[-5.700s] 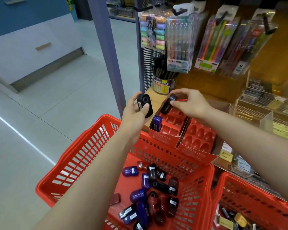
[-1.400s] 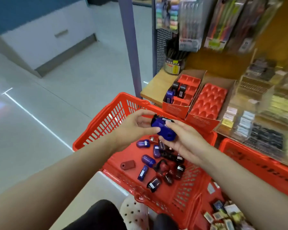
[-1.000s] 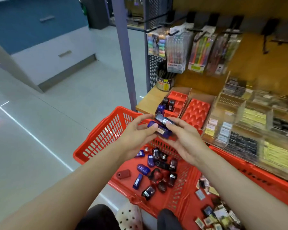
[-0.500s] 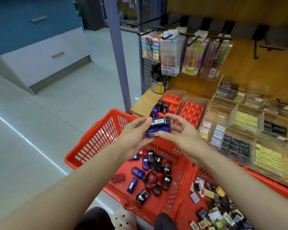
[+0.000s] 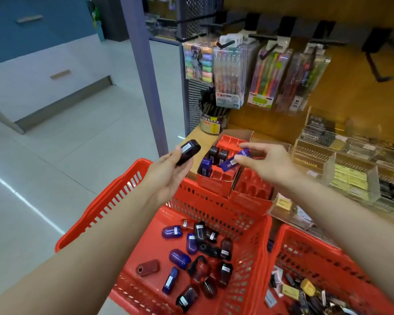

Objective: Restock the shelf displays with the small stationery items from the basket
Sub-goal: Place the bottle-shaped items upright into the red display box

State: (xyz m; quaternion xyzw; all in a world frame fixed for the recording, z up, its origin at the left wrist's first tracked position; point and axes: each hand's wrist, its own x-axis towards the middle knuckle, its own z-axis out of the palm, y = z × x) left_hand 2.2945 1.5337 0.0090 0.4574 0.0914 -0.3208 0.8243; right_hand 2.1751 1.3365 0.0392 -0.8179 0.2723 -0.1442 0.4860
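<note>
Left hand [image 5: 168, 176] is gripping a glossy black rounded sharpener [image 5: 188, 152] with a white barcode sticker. Right hand [image 5: 263, 163] is pinching a translucent blue sharpener [image 5: 233, 159] over the left red cardboard display tray [image 5: 216, 178], where three are already sitting upright in its molded slots. Plenty more smooth plastic sharpeners are lying loose in the red slotted plastic basket [image 5: 214, 208] below.

Black sharpener [image 5: 188, 152] held aloft; blue sharpener [image 5: 235, 160] tilted over red tray [image 5: 216, 178].
</note>
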